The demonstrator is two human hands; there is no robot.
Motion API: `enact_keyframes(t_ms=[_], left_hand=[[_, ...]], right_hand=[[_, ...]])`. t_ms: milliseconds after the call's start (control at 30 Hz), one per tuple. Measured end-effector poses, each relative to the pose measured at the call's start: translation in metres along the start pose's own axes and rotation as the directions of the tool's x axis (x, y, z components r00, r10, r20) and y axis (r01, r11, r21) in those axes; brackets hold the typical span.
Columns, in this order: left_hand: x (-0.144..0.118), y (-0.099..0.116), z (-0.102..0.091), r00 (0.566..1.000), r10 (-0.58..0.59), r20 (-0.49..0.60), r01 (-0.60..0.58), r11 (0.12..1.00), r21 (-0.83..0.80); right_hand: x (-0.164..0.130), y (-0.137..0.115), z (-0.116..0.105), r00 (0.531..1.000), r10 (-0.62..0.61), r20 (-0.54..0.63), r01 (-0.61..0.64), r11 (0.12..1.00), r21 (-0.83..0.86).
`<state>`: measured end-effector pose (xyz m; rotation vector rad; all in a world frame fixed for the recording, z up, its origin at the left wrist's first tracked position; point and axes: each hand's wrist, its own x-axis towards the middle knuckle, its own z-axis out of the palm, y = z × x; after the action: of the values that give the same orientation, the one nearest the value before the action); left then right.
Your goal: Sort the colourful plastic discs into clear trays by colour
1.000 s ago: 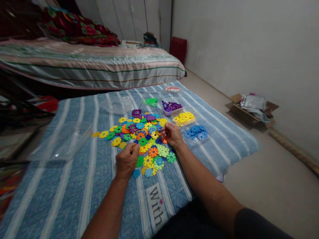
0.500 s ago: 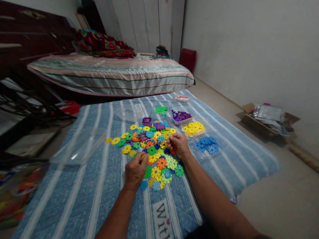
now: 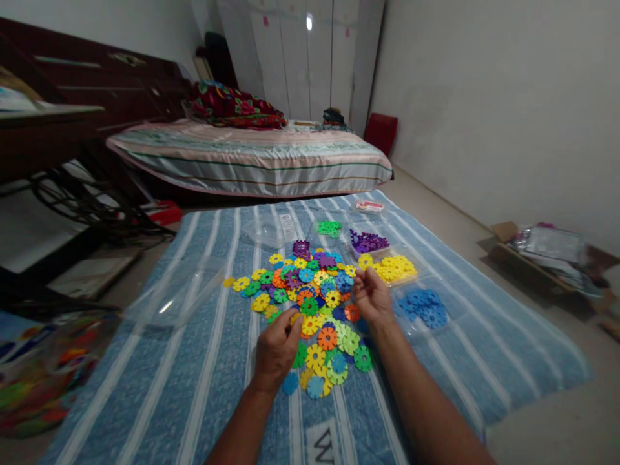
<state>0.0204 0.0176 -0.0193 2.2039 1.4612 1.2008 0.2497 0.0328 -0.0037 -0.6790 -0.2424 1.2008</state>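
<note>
A loose heap of flower-shaped notched plastic discs (image 3: 327,338) in several colours covers the middle of the striped blue cloth. At the heap's left edge, my left hand (image 3: 278,345) is closed, with a yellow flower disc (image 3: 295,318) between thumb and forefinger. My right hand (image 3: 372,297) hovers over the heap's right side, its fingers curled together. A yellow disc (image 3: 365,261) shows just beyond those fingers; I cannot tell whether they grip it. Close by are a tray of yellow discs (image 3: 397,268), a tray of blue discs (image 3: 422,307) and a tray of purple pieces (image 3: 368,241).
Green pieces (image 3: 329,228) sit in a clear tray farther back, near a small red-and-white packet (image 3: 369,206). Clear plastic lids (image 3: 177,297) lie at left. A bed (image 3: 271,158) stands beyond; an open cardboard box (image 3: 537,258) is on the floor at right.
My right hand has shifted right, towards the tray of yellow discs. My left hand stays by the heap with its disc. The whole view has swung slightly left and up.
</note>
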Motion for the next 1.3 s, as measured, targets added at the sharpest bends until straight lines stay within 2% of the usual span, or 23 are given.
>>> enact_keyframes(t_ms=[100,200,267,400,633,833,967,1033,1100,1200,1300], left_hand=[[0.001,0.002,-0.001,1.0,0.021,0.003,-0.021,1.0,-0.004],[0.001,0.003,-0.001,1.0,0.028,-0.003,-0.028,1.0,-0.008],[0.0,0.002,-0.001,1.0,0.027,-0.003,-0.027,1.0,-0.011],[-0.001,0.001,0.0,0.999,0.032,-0.004,-0.032,0.999,-0.023],[-0.004,0.002,0.004,0.998,0.055,0.013,-0.054,0.998,-0.032],[-0.007,0.002,0.006,0.996,0.087,0.021,-0.086,0.995,-0.052],[-0.008,0.004,0.005,0.993,0.104,0.05,-0.101,0.993,-0.061],[-0.009,0.005,0.006,0.993,0.098,0.058,-0.094,0.993,-0.073],[-0.009,0.006,0.007,0.995,0.078,0.057,-0.072,0.993,-0.091],[-0.008,0.008,0.007,0.997,0.043,0.072,-0.033,0.991,-0.133],[-0.007,0.009,0.005,0.997,0.046,0.065,-0.036,0.99,-0.136]], right_hand=[[0.001,0.0,0.003,0.999,0.011,-0.032,-0.006,0.989,0.15],[-0.002,0.01,0.005,0.995,0.099,-0.008,-0.099,0.995,0.002],[-0.006,0.017,0.006,0.995,0.098,0.017,-0.095,0.984,-0.153],[-0.016,0.023,0.01,0.995,0.042,0.085,-0.008,0.931,-0.366],[-0.031,0.034,0.011,0.974,0.073,0.215,0.085,0.763,-0.641],[-0.039,0.05,0.007,0.911,0.056,0.409,0.291,0.614,-0.733],[-0.044,0.051,0.008,0.853,0.147,0.501,0.354,0.544,-0.761],[-0.046,0.051,0.009,0.832,0.201,0.517,0.341,0.549,-0.763],[-0.047,0.051,0.011,0.837,0.214,0.503,0.301,0.587,-0.751],[-0.046,0.047,0.013,0.887,0.19,0.421,0.189,0.682,-0.706],[-0.038,0.035,0.014,0.947,0.171,0.272,0.023,0.808,-0.588]])
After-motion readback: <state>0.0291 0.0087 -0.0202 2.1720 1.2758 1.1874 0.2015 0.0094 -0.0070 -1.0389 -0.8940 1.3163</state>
